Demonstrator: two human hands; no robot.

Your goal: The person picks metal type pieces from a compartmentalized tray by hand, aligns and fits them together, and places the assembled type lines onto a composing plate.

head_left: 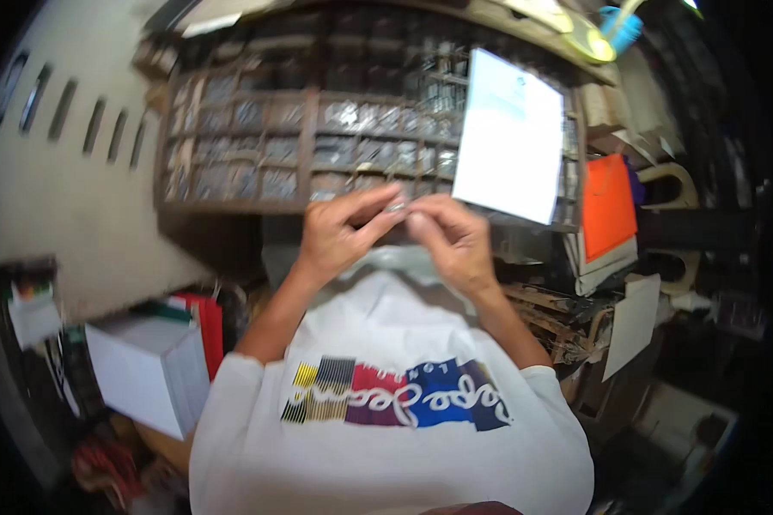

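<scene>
- My left hand (339, 236) and my right hand (455, 240) meet in front of my chest, just below the type case (318, 137), my landmark here.
- Between the fingertips sits a small metal piece (396, 206) — blurred, too small to tell its shape.
- Left thumb and forefinger are closed on the piece from the left; the other left fingers are curled in.
- Right fingers are drawn together toward the same spot. Whether they pinch the piece or only touch it, I cannot tell.
- The piece lies just under the lower edge of the type case, near its middle.
- The type case is a wooden tray of many small compartments — grey, shiny contents inside, tilted up toward me.
- A white sheet of paper (511, 137) leans against the right part of the type case, covering some compartments.
- An orange card (608, 206) stands right of the type case, beyond the paper.
- A stack of white paper (150, 365) sits below and left of the type case, near my left elbow.
</scene>
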